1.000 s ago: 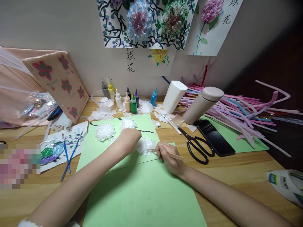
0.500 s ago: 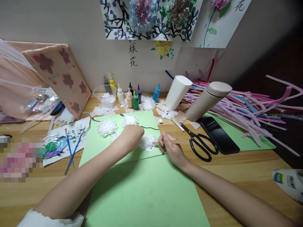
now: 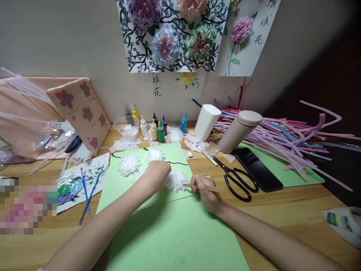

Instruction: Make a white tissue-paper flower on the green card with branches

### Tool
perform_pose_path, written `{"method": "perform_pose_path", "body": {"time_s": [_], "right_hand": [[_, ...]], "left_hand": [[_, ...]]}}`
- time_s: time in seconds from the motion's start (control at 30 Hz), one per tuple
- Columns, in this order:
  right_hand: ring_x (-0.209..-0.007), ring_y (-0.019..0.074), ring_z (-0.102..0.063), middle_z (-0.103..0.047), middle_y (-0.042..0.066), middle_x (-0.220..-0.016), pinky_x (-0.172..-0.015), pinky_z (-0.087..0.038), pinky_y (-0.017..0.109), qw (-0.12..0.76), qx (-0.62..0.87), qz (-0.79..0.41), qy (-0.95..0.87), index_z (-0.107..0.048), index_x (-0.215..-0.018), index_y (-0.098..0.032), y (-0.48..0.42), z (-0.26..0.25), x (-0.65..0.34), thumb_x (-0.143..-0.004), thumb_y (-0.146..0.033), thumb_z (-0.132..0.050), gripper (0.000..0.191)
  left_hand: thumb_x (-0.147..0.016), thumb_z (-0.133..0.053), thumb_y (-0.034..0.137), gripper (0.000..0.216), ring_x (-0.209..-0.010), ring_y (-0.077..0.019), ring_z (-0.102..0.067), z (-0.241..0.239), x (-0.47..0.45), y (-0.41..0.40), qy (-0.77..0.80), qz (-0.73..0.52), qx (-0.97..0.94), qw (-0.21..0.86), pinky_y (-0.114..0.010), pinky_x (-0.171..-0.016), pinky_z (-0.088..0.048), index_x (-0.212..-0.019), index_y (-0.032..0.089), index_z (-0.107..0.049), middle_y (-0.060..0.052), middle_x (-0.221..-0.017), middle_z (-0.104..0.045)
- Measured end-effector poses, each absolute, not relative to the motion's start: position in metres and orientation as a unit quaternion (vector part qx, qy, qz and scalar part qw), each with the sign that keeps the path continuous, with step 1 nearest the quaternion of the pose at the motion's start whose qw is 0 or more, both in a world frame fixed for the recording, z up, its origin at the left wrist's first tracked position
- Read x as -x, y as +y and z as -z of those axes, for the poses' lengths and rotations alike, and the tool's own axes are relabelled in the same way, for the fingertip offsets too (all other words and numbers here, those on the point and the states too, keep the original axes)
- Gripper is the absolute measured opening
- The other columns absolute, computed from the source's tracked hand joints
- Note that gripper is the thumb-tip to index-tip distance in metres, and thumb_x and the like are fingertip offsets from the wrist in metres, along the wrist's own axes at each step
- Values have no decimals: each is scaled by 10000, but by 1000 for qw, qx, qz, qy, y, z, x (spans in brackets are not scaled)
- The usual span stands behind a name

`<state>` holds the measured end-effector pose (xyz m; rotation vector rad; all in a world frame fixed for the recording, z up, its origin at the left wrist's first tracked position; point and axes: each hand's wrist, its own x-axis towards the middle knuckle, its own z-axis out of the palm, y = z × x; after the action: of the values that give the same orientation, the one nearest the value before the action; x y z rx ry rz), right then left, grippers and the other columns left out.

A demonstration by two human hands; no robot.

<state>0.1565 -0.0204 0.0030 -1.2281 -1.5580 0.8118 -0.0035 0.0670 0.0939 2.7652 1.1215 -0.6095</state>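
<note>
On the green paper (image 3: 118,199) sit several white tissue-paper flowers, among them a full round one (image 3: 129,165) at the left and another (image 3: 155,154) behind my left hand. My left hand (image 3: 159,175) is closed over the paper, beside the nearest tissue flower (image 3: 177,181); its fingertips are hidden, so what they pinch cannot be made out. Between thumb and fingers, my right hand (image 3: 207,190) grips a flat wooden craft stick (image 3: 216,189). The stick's tip meets the right edge of that nearest flower. Black painted lines (image 3: 177,163) run across the paper.
Black-handled scissors (image 3: 237,180) and a phone (image 3: 258,169) lie to the right. Small paint bottles (image 3: 160,132) and tissue scraps (image 3: 124,145) line the back. Crossed paintbrushes (image 3: 90,192) rest at left. A tilted tumbler (image 3: 239,131) stands before many pipe cleaners (image 3: 282,143).
The camera view has tilted up, showing more of the wall pictures. Both hands stay at the same flower, and the craft stick's outer end slopes slightly lower.
</note>
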Motion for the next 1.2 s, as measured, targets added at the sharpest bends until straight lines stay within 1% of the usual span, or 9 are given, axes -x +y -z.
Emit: {"method": "perform_pose_path", "body": {"time_s": [0.17, 0.33, 0.43, 0.6, 0.7, 0.93, 1.2], "right_hand": [[-522, 137, -414, -414, -14, -536, -570, -347, 279, 478, 482, -315, -663, -409, -572, -210, -21, -3, -158, -968, -404, -233, 475], [-497, 141, -396, -407, -9, -505, -535, -329, 286, 537, 431, -283, -668, -409, -541, -211, -29, 2, -160, -960, -402, -235, 492], [-480, 137, -403, -408, -12, -486, -519, -326, 282, 556, 436, -291, -645, -414, -526, -207, -29, 4, -159, -959, -389, -254, 496], [-461, 116, -424, -424, -25, -494, -499, -338, 254, 495, 498, -343, -623, -445, -552, -196, -23, 2, -157, -968, -400, -256, 500], [-473, 115, -430, -419, -29, -504, -504, -353, 244, 467, 513, -353, -628, -450, -578, -196, -21, -1, -156, -969, -414, -258, 487], [-499, 118, -433, -423, -30, -535, -539, -378, 241, 460, 521, -352, -627, -446, -608, -200, -18, -5, -154, -970, -401, -284, 444], [-527, 135, -423, -411, -25, -545, -554, -349, 257, 438, 514, -333, -658, -399, -615, -213, -17, -12, -152, -969, -396, -282, 415]], "left_hand": [[-663, -490, -21, 217, -760, -306, -662, -94, 3, 66, 371, 190, -907, 51, -300, -602, -434, -748, 83, -661, -183, -759, -680], [-651, -487, -29, 258, -753, -288, -659, -94, 3, 65, 366, 188, -910, 44, -296, -616, -439, -796, 86, -667, -171, -744, -678], [-642, -493, -31, 273, -761, -286, -659, -94, 3, 66, 367, 196, -908, 48, -292, -618, -444, -812, 87, -670, -169, -745, -679], [-661, -486, -38, 249, -782, -298, -663, -97, 2, 65, 372, 195, -906, 53, -301, -619, -450, -792, 78, -663, -175, -760, -681], [-662, -498, -38, 224, -794, -300, -664, -99, 2, 64, 374, 200, -904, 59, -305, -631, -457, -764, 80, -659, -175, -767, -683], [-669, -491, -28, 213, -800, -308, -662, -98, 2, 64, 372, 193, -905, 64, -309, -639, -449, -753, 81, -654, -180, -757, -680], [-680, -489, -9, 227, -810, -299, -662, -97, 1, 64, 374, 196, -905, 56, -302, -652, -450, -798, 80, -661, -182, -769, -682]]}}
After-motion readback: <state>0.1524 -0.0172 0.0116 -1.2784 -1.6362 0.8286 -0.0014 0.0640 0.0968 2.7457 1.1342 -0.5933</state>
